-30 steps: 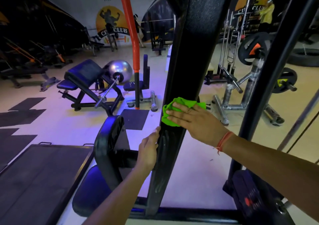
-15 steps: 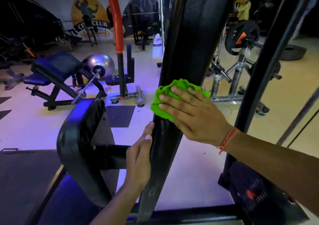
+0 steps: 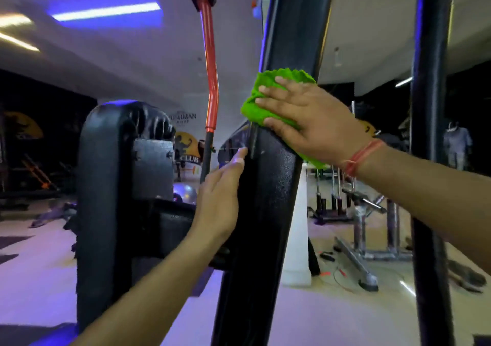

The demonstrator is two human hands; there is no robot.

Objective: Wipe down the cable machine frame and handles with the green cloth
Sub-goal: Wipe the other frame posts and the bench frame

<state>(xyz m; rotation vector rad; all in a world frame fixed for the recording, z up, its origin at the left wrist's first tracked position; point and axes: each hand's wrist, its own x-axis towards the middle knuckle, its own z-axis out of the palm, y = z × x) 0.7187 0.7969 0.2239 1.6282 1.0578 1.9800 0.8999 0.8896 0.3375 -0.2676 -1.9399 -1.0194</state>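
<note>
Right hand (image 3: 316, 117) presses green cloth (image 3: 261, 98) flat against black frame post (image 3: 268, 186).

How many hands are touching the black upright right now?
2: the right hand presses the green cloth against the upright; the left hand rests on its left edge, lower down.

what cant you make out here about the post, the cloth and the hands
- Black post, head view: top and foot cut off by the frame edges.
- Green cloth: mostly covered by the right hand.
- Left hand: palm faces away, so its contact with the post is hidden.
</note>
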